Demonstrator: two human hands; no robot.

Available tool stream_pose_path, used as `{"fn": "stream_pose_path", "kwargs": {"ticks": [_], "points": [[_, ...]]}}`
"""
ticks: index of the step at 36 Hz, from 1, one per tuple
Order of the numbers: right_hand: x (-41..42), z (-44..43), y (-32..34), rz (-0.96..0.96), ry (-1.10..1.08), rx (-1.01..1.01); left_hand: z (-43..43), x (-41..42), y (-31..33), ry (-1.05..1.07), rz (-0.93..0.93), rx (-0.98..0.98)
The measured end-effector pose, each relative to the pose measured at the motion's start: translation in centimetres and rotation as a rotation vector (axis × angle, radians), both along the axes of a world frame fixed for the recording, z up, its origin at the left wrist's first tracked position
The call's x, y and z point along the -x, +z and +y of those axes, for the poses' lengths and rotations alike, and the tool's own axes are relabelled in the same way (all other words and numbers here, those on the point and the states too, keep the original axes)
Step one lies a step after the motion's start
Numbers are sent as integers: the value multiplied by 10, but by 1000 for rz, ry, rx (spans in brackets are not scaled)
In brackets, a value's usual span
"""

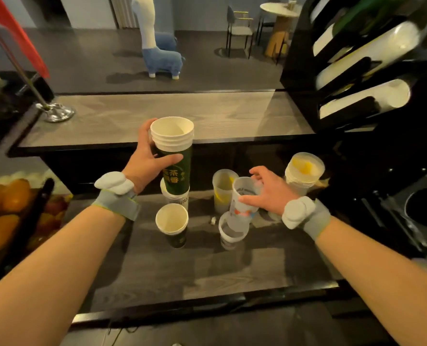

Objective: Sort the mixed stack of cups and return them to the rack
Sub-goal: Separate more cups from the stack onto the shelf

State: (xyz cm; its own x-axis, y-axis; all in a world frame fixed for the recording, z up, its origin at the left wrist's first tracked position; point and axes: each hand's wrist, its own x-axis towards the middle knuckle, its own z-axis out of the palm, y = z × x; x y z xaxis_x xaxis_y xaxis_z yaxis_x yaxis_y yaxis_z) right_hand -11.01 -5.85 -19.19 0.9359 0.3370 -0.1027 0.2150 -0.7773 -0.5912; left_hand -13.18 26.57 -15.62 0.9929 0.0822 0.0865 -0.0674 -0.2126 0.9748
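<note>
I note left hand [145,158] clamped round green cup stack [176,158], above worktop [207,270] far edge. Right hand [266,189] grips tilted clear cup [243,196] nearby. Rack [357,78] at far-right corner.

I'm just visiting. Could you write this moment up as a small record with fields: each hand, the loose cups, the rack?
left hand: grips a stack of green paper cups, upright
right hand: holds a clear printed cup, tilted
standing on the counter: single green paper cup, open end up; yellow-tinted clear cup; stack of frosted cups at the right
rack: upper right, slanted rows of white cups
stage: sorting under way, both hands away from the rack
</note>
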Motion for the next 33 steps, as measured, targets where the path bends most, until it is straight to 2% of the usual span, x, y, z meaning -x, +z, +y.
{"fn": "stream_pose_path", "kwargs": {"ticks": [8,14,18,25,30,33], "points": [[18,5,-50,48,53,59,-2,2,-10,12,2,24],[30,12,-89,109,144,249,2,10,-19,21,9,54],[29,16,-101,169,109,291,11,20,-19,57,30,86],[22,47,-56,19,59,56,32,37,-31,86,63,75],[21,99,2,64,141,-184,37,50,-46,75,97,13],[25,129,18,91,237,-188,38,56,-55,50,114,-2]]}}
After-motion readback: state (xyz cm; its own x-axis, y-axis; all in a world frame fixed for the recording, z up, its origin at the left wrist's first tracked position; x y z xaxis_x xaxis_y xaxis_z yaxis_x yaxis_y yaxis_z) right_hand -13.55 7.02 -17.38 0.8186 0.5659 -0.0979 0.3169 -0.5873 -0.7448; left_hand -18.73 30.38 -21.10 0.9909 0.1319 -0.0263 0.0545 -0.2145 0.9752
